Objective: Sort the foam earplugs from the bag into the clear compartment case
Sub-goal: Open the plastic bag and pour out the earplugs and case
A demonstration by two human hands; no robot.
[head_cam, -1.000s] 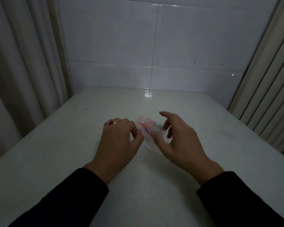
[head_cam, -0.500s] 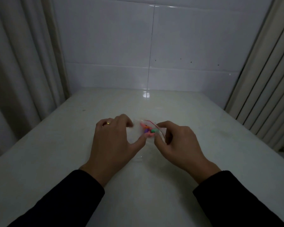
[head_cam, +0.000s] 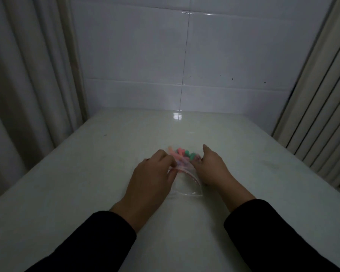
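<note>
Both hands have slid farther out over the surface (head_cam: 86,173) since half a second ago, and the bag (head_cam: 186,181) now lies stretched between them with its plugs (head_cam: 185,154) spilled toward the far end. Left hand (head_cam: 153,179) pinches the bag's left edge, thumb and fingers closed on the clear film near the red zip strip. Right hand (head_cam: 212,169) rests on the bag's right side with the forefinger pointing far; whether its grip has hold of the film I cannot tell, since the fingers curl under. Pink, orange and green plugs sit bunched just beyond the knuckles, between the two hands. Dark sleeves (head_cam: 90,242) cover both forearms. No case is in view.
</note>
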